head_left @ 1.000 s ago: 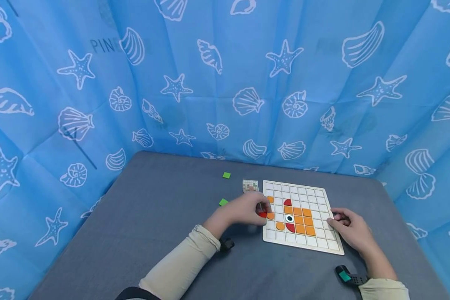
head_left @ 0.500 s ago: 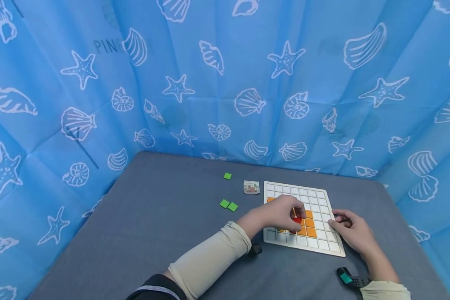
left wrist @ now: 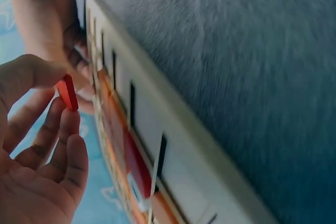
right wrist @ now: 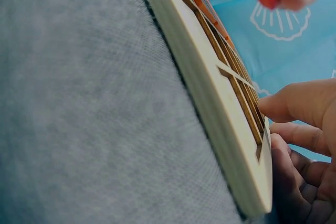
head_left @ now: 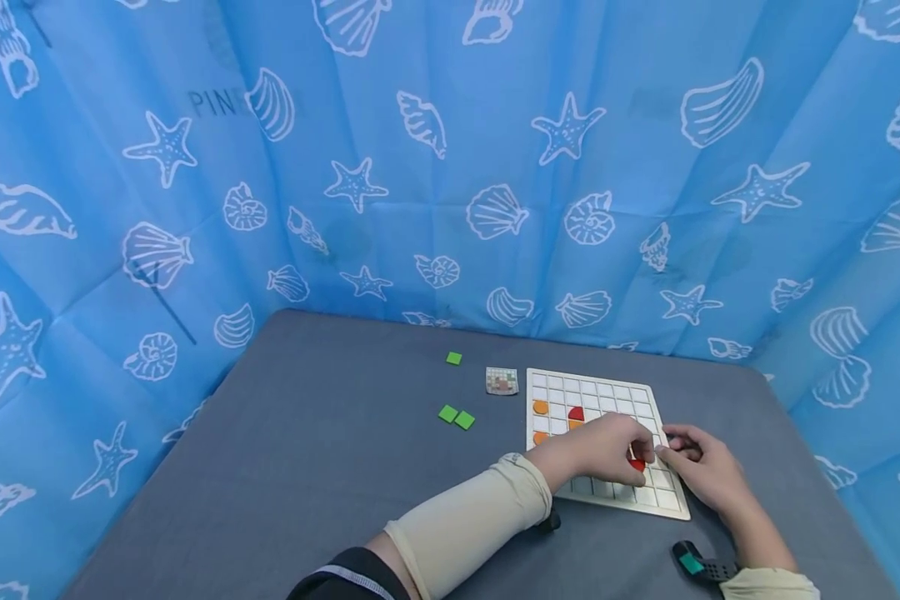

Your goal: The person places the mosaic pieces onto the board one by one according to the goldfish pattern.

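A white grid board [head_left: 622,389] lies on the grey table, with orange and red pieces set in its squares. My left hand [head_left: 607,447] is above the board's right half and pinches a red piece [left wrist: 67,93] between thumb and fingertips, off the surface. Part of the board's pattern is hidden under that hand in the head view. An orange round piece [head_left: 541,407] and a red rounded piece [head_left: 576,413] show at the left. My right hand [head_left: 708,468] grips the board's right edge, thumb on top and fingers curled against the side.
Green square tiles [head_left: 464,420] lie left of the board, two close together and one farther back. A small printed grid card [head_left: 502,381] sits beside the board's far left corner. Behind the table [head_left: 330,400] hangs a blue shell-patterned curtain [head_left: 420,217].
My left hand has carried the red piece rightward, from the board's left edge across to its right half. The right hand has stayed at the board's right edge.
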`<state>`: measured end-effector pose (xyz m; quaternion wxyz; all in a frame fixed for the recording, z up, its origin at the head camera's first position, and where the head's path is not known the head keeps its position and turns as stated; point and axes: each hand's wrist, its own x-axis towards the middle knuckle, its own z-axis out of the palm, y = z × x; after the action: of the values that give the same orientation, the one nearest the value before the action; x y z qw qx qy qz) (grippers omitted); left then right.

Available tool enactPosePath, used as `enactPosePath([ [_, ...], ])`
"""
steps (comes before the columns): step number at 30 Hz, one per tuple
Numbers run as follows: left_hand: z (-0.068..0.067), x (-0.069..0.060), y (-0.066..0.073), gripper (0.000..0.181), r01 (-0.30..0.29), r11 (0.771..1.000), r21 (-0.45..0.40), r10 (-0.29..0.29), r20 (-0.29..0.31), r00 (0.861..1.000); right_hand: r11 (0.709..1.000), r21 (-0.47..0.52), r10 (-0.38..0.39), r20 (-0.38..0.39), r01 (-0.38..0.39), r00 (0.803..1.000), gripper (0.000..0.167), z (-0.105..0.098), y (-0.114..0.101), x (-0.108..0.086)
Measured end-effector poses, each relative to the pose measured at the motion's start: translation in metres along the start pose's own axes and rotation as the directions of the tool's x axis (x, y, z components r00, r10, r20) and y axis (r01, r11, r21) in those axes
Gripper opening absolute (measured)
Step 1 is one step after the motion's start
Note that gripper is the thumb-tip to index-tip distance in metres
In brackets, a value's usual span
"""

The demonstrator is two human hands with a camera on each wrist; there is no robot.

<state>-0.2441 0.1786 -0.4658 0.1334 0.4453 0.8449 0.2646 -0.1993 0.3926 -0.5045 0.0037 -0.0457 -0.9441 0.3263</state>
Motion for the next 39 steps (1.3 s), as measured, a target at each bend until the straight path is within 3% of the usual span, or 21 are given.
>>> enactPosePath([
  [16,0.014,0.014,0.001,0.012,0.016,0.996,0.083,-0.018,0.024,1.000,1.000,-0.002,0.006,-0.006,-0.006,1.000,0.053,-0.001,0.000,-0.001],
  [30,0.010,0.007,-0.002,0.009,0.025,0.992,0.120,-0.028,0.026,0.999,1.000,0.004,0.012,0.000,-0.012,1.000,0.047,-0.001,-0.002,0.002],
  [39,0.015,0.007,-0.005,0.009,0.035,0.992,0.123,-0.036,0.007,0.999,1.000,-0.001,0.016,0.005,-0.016,1.000,0.047,0.000,0.000,0.002],
])
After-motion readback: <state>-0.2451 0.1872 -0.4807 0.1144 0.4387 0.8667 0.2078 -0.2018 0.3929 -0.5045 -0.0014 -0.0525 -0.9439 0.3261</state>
